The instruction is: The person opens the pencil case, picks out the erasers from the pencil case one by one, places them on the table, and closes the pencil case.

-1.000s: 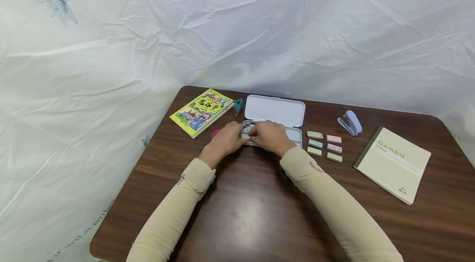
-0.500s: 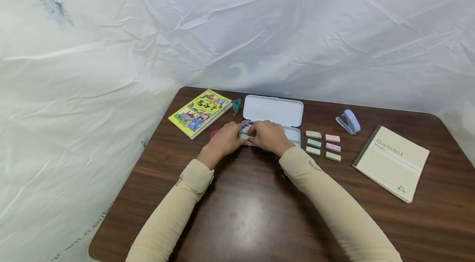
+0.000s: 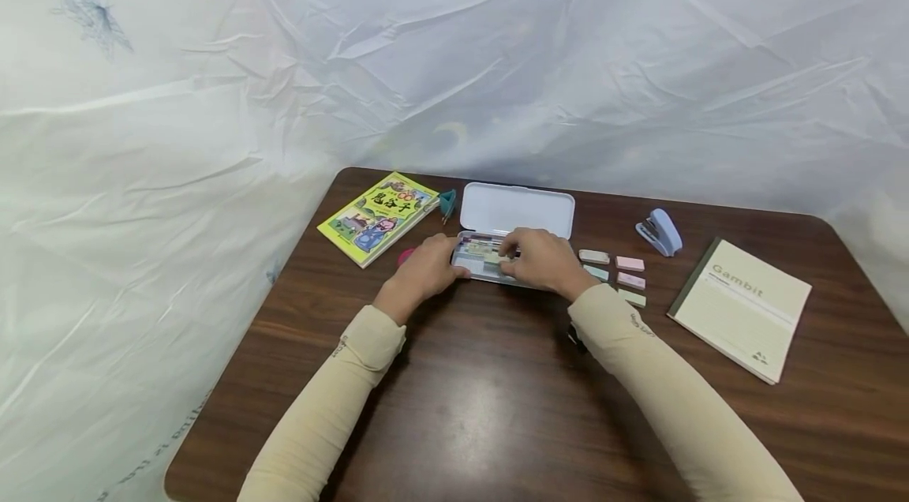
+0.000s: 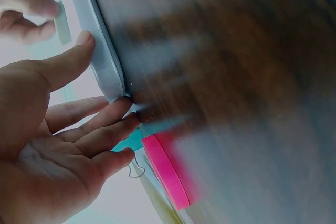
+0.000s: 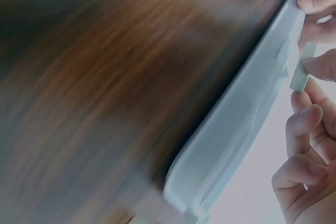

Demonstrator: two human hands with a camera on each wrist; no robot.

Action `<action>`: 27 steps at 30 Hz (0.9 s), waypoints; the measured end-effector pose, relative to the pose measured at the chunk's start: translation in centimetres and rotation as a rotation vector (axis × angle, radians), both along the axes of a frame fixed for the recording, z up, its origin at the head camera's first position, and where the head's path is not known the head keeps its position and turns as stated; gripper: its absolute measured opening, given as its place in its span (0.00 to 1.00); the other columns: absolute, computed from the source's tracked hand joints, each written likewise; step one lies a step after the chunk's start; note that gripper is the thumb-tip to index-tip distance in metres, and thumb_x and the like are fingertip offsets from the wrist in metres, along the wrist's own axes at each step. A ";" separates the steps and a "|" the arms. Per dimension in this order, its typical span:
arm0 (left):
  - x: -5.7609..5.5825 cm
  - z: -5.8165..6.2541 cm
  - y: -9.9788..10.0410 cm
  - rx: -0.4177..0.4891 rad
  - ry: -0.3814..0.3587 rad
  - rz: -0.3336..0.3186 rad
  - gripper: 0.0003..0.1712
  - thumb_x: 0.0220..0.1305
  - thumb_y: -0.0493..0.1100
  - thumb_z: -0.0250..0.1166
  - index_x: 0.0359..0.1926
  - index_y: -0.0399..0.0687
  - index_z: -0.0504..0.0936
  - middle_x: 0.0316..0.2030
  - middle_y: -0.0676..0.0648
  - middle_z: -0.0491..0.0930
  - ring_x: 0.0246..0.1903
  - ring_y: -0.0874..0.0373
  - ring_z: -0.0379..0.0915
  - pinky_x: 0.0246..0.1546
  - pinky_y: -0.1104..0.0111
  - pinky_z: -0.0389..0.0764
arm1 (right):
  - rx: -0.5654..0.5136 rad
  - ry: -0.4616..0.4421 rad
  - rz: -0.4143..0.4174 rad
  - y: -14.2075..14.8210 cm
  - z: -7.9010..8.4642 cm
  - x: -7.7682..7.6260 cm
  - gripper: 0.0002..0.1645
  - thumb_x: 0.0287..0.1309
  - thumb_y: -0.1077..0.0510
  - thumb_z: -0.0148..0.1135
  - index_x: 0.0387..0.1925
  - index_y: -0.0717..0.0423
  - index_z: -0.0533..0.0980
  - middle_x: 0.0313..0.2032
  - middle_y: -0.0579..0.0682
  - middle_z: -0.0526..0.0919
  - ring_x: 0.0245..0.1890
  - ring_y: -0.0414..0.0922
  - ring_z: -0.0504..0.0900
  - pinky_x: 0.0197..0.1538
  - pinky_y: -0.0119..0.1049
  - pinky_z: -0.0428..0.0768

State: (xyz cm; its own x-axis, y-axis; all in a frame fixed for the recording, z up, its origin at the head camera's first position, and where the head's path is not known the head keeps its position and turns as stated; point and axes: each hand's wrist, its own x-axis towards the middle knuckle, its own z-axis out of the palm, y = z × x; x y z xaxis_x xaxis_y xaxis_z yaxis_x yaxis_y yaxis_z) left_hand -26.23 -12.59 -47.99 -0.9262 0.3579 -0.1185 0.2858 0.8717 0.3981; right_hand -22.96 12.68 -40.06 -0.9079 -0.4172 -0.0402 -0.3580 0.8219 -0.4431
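A white pencil case point(image 3: 517, 211) lies with its lid raised at the back; pens and other small items show in its tray. My left hand point(image 3: 426, 261) holds the case's left end, its thumb point(image 4: 73, 61) on the front wall and its fingertips at the corner. Over the tray, my right hand point(image 3: 543, 259) pinches a pale green eraser point(image 5: 301, 75) between thumb and fingertips. To the right of the case lie a whitish eraser point(image 3: 594, 256), a teal eraser point(image 3: 596, 273), two pink erasers point(image 3: 630, 263) and another pale green eraser point(image 3: 631, 297). My right hand and sleeve cover part of that area.
A yellow book point(image 3: 379, 218), a teal binder clip point(image 3: 447, 204) and a bright pink object point(image 4: 168, 171) are left of the case. On the right are a pale blue stapler point(image 3: 659, 233) and a notebook point(image 3: 742, 309). A white cloth point(image 3: 426, 76) hangs behind the table.
My right hand has shifted right, away from my left hand, so more of the case's tray and the pale green eraser show. The left hand stays at the case's left end.
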 end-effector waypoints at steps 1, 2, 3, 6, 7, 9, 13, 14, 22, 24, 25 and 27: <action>0.0 0.1 0.0 0.000 0.002 0.002 0.41 0.75 0.63 0.78 0.78 0.46 0.81 0.62 0.43 0.86 0.60 0.51 0.81 0.68 0.52 0.84 | 0.001 0.002 -0.007 0.5 0.1 0.1 0.13 0.73 0.51 0.72 0.53 0.50 0.92 0.50 0.50 0.93 0.40 0.48 0.86 0.48 0.55 0.86; 0.0 0.1 0.0 0.002 0.004 0.004 0.41 0.74 0.63 0.79 0.77 0.46 0.81 0.61 0.43 0.86 0.59 0.51 0.81 0.67 0.53 0.84 | 0.001 0.003 -0.013 1.0 0.2 0.2 0.13 0.73 0.51 0.72 0.53 0.51 0.91 0.50 0.50 0.93 0.39 0.47 0.84 0.46 0.53 0.85; 0.0 0.2 0.0 0.000 0.010 0.005 0.41 0.74 0.63 0.79 0.77 0.46 0.82 0.60 0.43 0.86 0.58 0.52 0.81 0.66 0.53 0.85 | 0.000 0.003 -0.023 1.5 0.4 0.4 0.13 0.73 0.51 0.72 0.53 0.50 0.91 0.51 0.50 0.93 0.37 0.47 0.83 0.44 0.52 0.83; 0.0 0.3 0.0 -0.008 0.025 0.006 0.39 0.74 0.62 0.79 0.75 0.47 0.84 0.57 0.44 0.88 0.55 0.53 0.81 0.64 0.54 0.86 | -0.013 -0.009 -0.035 2.9 0.6 0.9 0.13 0.74 0.51 0.72 0.53 0.52 0.91 0.51 0.52 0.93 0.31 0.46 0.78 0.37 0.45 0.77; 0.0 0.4 0.1 -0.009 0.025 0.006 0.38 0.74 0.62 0.79 0.75 0.47 0.84 0.56 0.44 0.88 0.55 0.53 0.81 0.64 0.54 0.86 | -0.014 -0.010 -0.039 3.3 0.6 1.1 0.13 0.75 0.51 0.72 0.53 0.52 0.91 0.50 0.52 0.93 0.30 0.45 0.77 0.36 0.44 0.75; 0.1 0.4 0.1 -0.008 0.022 0.002 0.38 0.74 0.61 0.79 0.75 0.47 0.84 0.56 0.44 0.88 0.55 0.53 0.81 0.64 0.53 0.86 | -0.017 -0.017 -0.047 4.2 0.7 1.6 0.13 0.75 0.51 0.72 0.53 0.53 0.91 0.50 0.53 0.93 0.28 0.44 0.74 0.34 0.42 0.71; 0.2 0.2 0.2 -0.001 0.012 0.004 0.40 0.74 0.61 0.79 0.77 0.45 0.83 0.58 0.43 0.87 0.56 0.51 0.81 0.65 0.52 0.85 | -0.002 -0.004 -0.069 6.1 0.4 2.6 0.13 0.74 0.52 0.74 0.52 0.54 0.91 0.47 0.53 0.93 0.30 0.44 0.76 0.35 0.42 0.72; 0.2 0.1 0.2 -0.002 0.012 0.005 0.40 0.74 0.61 0.79 0.77 0.45 0.82 0.59 0.42 0.87 0.57 0.51 0.81 0.66 0.52 0.85 | 0.002 0.002 -0.076 6.6 0.3 2.9 0.13 0.73 0.52 0.74 0.52 0.54 0.91 0.46 0.53 0.92 0.31 0.44 0.78 0.36 0.42 0.74; 0.0 -0.2 0.2 -0.009 0.021 0.012 0.42 0.74 0.62 0.79 0.77 0.45 0.82 0.60 0.42 0.88 0.59 0.50 0.82 0.68 0.52 0.84 | 0.023 0.009 -0.141 10.4 -0.5 4.6 0.10 0.69 0.54 0.74 0.48 0.52 0.90 0.42 0.52 0.90 0.31 0.45 0.77 0.35 0.42 0.72; -0.1 -0.2 0.2 -0.007 0.025 0.009 0.41 0.73 0.62 0.80 0.76 0.45 0.83 0.59 0.42 0.88 0.59 0.50 0.83 0.67 0.52 0.85 | 0.013 0.007 -0.148 11.2 -0.6 5.0 0.10 0.68 0.54 0.75 0.47 0.52 0.90 0.40 0.51 0.90 0.30 0.43 0.77 0.34 0.41 0.71; -0.1 -0.2 0.2 -0.007 0.028 0.006 0.40 0.73 0.62 0.80 0.76 0.46 0.83 0.59 0.43 0.88 0.58 0.50 0.83 0.67 0.52 0.85 | 0.009 0.006 -0.149 11.5 -0.7 5.2 0.10 0.67 0.54 0.75 0.47 0.52 0.90 0.38 0.50 0.89 0.30 0.43 0.77 0.33 0.41 0.71; -0.1 -0.2 0.2 -0.001 0.029 0.002 0.40 0.73 0.61 0.80 0.76 0.46 0.83 0.59 0.43 0.89 0.59 0.50 0.83 0.67 0.51 0.85 | 0.005 0.011 -0.148 12.2 -0.7 5.7 0.11 0.66 0.54 0.76 0.47 0.52 0.91 0.39 0.49 0.89 0.32 0.42 0.79 0.33 0.41 0.73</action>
State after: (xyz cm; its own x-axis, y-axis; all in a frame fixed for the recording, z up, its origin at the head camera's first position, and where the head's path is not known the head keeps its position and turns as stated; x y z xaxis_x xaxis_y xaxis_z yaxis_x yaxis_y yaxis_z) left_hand -26.30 -12.42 -48.15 -0.9299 0.3561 -0.0918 0.2957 0.8725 0.3891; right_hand -17.31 24.86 -40.73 -0.9600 -0.2782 -0.0320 -0.2371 0.8683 -0.4357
